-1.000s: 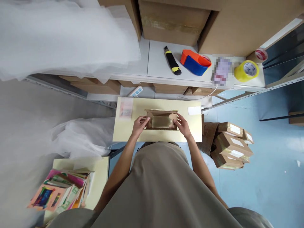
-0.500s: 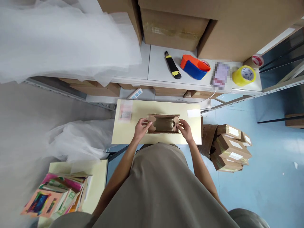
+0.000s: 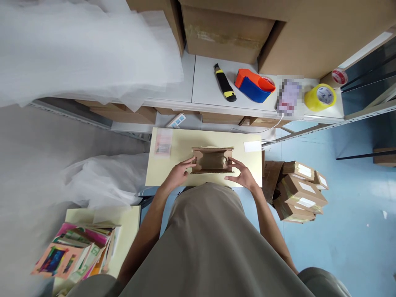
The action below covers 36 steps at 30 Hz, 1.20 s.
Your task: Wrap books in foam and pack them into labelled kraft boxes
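A small open cardboard box [image 3: 213, 170] stands on the pale yellow table [image 3: 167, 173] in front of me, its inside facing up. My left hand [image 3: 177, 173] is at its left end, the extended fingertips touching the end wall. At the opposite end, my right hand [image 3: 244, 176] has its fingers stretched to the wall, with the thumb spread apart below. Neither hand is wrapped round anything. A white paper slip [image 3: 252, 146] lies right of the box, and a clear plastic packet [image 3: 163, 142] lies to its left.
On the shelf ahead lie a utility knife [image 3: 225, 84], a tape dispenser [image 3: 255, 85], a blurred-out phone [image 3: 289, 97] and a yellow tape roll [image 3: 321, 97]. Packed boxes [image 3: 301, 192] are piled at right. Books [image 3: 77, 251] are stacked lower left; white foam sheets [image 3: 102, 177] lie at left.
Both hands have let go of the box's end walls. The thumbs have come out from the box and the hands have shifted toward me, fingers extended. The box stays in place.
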Each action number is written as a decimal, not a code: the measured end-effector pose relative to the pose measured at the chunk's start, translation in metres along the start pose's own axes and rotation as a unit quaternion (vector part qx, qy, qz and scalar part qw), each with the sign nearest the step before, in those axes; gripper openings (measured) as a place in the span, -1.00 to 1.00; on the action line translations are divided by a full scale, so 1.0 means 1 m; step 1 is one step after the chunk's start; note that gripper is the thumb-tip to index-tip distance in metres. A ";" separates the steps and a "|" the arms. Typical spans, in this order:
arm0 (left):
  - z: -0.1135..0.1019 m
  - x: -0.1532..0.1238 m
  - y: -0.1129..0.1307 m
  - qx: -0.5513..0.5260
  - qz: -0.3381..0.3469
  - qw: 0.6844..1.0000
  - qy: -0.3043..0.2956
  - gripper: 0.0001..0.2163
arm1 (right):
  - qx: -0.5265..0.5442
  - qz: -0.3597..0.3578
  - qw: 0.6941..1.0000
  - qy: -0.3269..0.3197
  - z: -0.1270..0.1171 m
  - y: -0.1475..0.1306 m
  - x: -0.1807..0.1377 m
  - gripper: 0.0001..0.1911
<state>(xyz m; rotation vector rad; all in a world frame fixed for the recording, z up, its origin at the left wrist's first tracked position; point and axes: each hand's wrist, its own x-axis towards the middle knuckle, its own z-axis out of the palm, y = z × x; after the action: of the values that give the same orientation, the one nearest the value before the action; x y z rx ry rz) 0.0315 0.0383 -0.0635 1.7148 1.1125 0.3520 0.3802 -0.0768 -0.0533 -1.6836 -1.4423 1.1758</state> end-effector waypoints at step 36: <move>0.030 0.018 -0.012 -0.015 -0.009 0.988 0.155 -0.78 | 0.014 0.057 0.988 0.142 0.034 0.021 0.014 -0.45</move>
<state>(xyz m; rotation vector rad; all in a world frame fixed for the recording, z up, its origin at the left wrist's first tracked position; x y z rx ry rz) 0.0552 0.0357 -0.0920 1.6582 1.3381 0.6384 0.3586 -0.0705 -0.0891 -1.8495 -1.1629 0.9635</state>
